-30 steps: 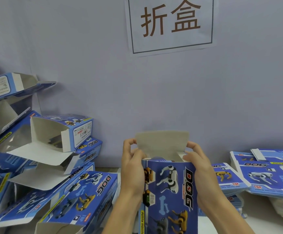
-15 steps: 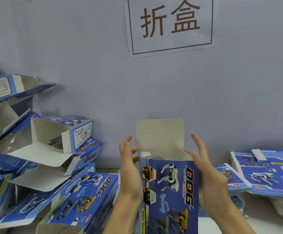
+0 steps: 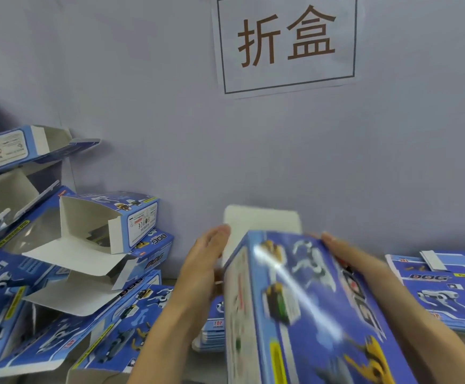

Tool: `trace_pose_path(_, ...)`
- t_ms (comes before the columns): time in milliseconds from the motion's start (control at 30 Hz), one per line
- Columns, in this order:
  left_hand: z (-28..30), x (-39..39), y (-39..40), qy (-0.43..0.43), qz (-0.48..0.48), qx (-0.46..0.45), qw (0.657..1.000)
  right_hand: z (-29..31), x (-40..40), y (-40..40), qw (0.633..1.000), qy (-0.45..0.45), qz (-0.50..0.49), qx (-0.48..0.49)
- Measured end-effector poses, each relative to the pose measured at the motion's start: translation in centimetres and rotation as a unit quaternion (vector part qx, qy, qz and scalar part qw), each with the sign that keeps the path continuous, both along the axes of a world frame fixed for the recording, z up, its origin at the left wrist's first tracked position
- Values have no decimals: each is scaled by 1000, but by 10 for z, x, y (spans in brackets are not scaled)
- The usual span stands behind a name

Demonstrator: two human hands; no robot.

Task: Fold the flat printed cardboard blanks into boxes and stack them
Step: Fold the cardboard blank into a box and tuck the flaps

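The box sits between the two hands, raised above the table and blurred by motion. Its long axis runs from the person's lap up and away toward the wall, leaning a little to the left at the far end. At that far end a white flap stands up, not yet tucked, so the top looks unclosed.

The left hand lies flat against the box's left side, fingers straight and reaching up beside the flap; it presses rather than wraps. The right hand lies along the box's right upper edge, fingers stretched toward the far corner; whether its thumb hooks under the box cannot be told, since that side is hidden. So the box seems clamped between two flat palms, not gripped in curled fingers.

The relation that matters: the open flap is at the end farthest from the wrists, just past both sets of fingertips, and the left fingertips are nearest it. Closing it would likely mean pushing the flap down toward the person.

Folded boxes are heaped to the left, near the left arm, so stacking would probably go that way. Flat blanks lie on the right
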State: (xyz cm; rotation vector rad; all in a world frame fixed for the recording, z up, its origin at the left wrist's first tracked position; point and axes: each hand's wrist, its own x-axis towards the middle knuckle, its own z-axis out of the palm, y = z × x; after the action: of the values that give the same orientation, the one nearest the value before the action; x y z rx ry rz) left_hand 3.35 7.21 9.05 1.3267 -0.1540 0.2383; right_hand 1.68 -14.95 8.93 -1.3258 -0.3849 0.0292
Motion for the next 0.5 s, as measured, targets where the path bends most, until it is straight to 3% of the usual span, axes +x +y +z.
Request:
trace_pose_path(67,-1,-3,5,13,0,5,1000,2,-9,18,985,-33,55,-163)
trace_pose_path(100,-3,-3,8,21,5,19,1000,5,-3,22,979,-8,61,-193)
trace_pose_path(167,-3,-6,11,31,-1,40,999,6,7,27,979,90,69,-171)
trace_pose_path(300,1,-8,-6,19,-76,111,991,1,16,10,996,83,-4,-36)
trace_pose_path(433,-5,-8,-28,14,-106,121,987,-1,18,10,983,-4,-118,-142)
trace_pose_path(500,-8,-8,-29,24,-87,98,991,-3,17,5,982,-8,-129,-141)
